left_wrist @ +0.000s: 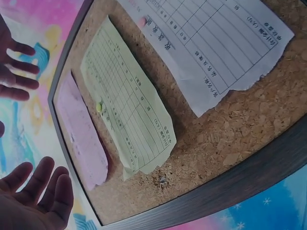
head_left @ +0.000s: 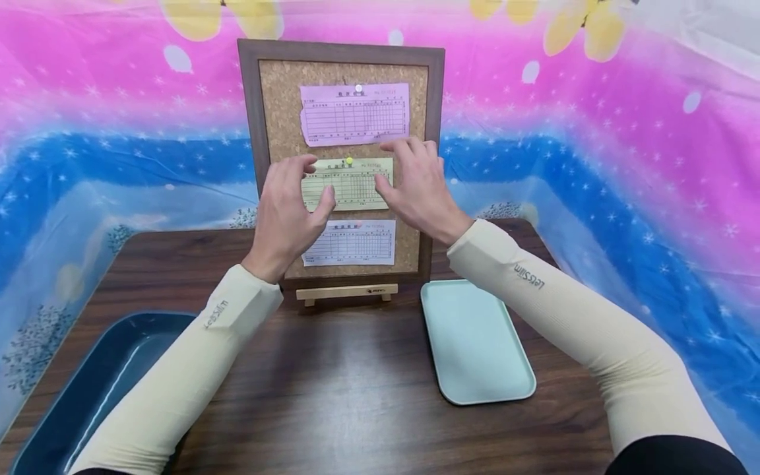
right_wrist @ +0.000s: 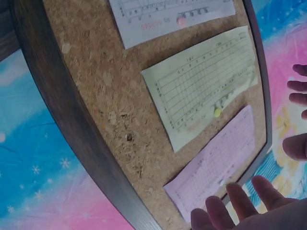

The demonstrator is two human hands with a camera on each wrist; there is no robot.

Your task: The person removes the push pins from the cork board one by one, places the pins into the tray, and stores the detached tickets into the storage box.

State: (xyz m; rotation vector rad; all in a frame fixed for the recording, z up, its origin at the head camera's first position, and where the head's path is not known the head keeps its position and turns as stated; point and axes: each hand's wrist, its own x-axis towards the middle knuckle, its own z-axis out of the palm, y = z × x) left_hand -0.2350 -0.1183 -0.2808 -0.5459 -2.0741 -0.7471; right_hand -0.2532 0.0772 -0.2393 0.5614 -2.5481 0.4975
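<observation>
Three printed receipt slips hang one above another on a framed corkboard [head_left: 279, 132]: a pink slip [head_left: 356, 119] on top, a pale green slip [head_left: 350, 188] in the middle and a white slip [head_left: 350, 244] below. A white pushpin [head_left: 359, 88] is in the pink slip, a yellow pushpin [head_left: 349, 161] in the green slip and a pink pushpin [right_wrist: 181, 21] in the white slip. My left hand [head_left: 285, 208] hovers before the green slip's left side, fingers loosely bent and holding nothing. On its right side, my right hand [head_left: 418, 188] is held likewise, also without anything in it. Both wrist views show the hands apart from the slips.
The board stands on a small wooden easel [head_left: 347, 291] on a dark brown table [head_left: 332, 396]. A light green tray [head_left: 477, 343] lies at the right. The deep blue tray [head_left: 119, 349] at the left is partly covered by my left sleeve. Patterned cloth [head_left: 594, 132] surrounds the table.
</observation>
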